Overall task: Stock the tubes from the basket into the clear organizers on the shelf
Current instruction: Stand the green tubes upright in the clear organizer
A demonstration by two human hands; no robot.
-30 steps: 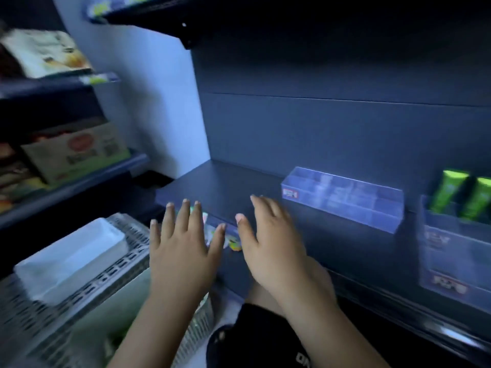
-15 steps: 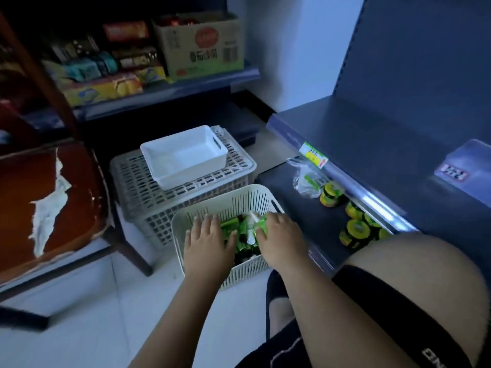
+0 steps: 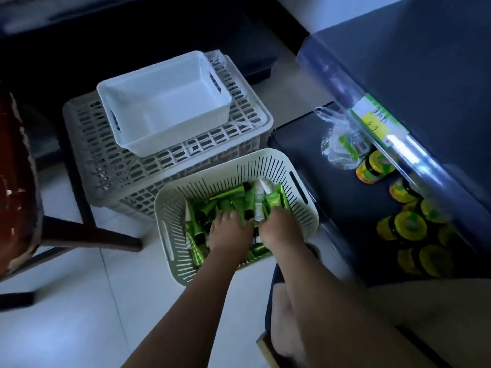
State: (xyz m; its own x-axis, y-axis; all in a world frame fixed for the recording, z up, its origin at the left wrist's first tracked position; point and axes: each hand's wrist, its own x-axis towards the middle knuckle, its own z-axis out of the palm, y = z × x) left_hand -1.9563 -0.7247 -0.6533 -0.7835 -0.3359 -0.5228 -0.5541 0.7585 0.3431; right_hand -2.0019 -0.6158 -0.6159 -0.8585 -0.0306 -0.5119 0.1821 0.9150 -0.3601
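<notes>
On the floor, basket (image 3: 239, 166): cream plastic with slotted walls and a handle slot in two opposite sides. It stands on the pale tiles (image 3: 66, 301), just beside the low shelf and close in front of the grey crate.
Basket contents, tubes (image 3: 225, 201): many small green tubes with dark caps, heaped loose and crossing at every angle. They cover the bottom.
Basket contents, white tube (image 3: 259, 199): one pale tube among the green, toward the far wall, just beyond my right fingers.
Left hand (image 3: 229, 231): palm down in the middle of the heap, fingers spread and sunk between tubes. The tips are hidden, so I cannot tell whether it grips any.
Right hand (image 3: 279, 227): palm down beside the left, fingers bent into the heap. I cannot tell whether it has hold of anything.
Grey crate (image 3: 106, 160): lattice-sided, behind the basket. It carries the white bin.
White bin (image 3: 127, 123): solid walls with cut-out handles, set on top of the crate. Its bare white bottom shows.
Low shelf (image 3: 332, 187): dark, right of the basket. It holds jars and a bag.
Jars (image 3: 409, 224): yellow-green lids, clustered under the upper shelf's edge. They are blurred, so the count is unclear.
Clear bag (image 3: 340, 139): crumpled, with something green inside, at the far end of the low shelf just beside the nearest jar.
Upper shelf (image 3: 425, 75): dark, with a green-and-yellow label (image 3: 377, 120) on its front edge.
Chair (image 3: 13, 181): reddish-brown, at the left edge.
</notes>
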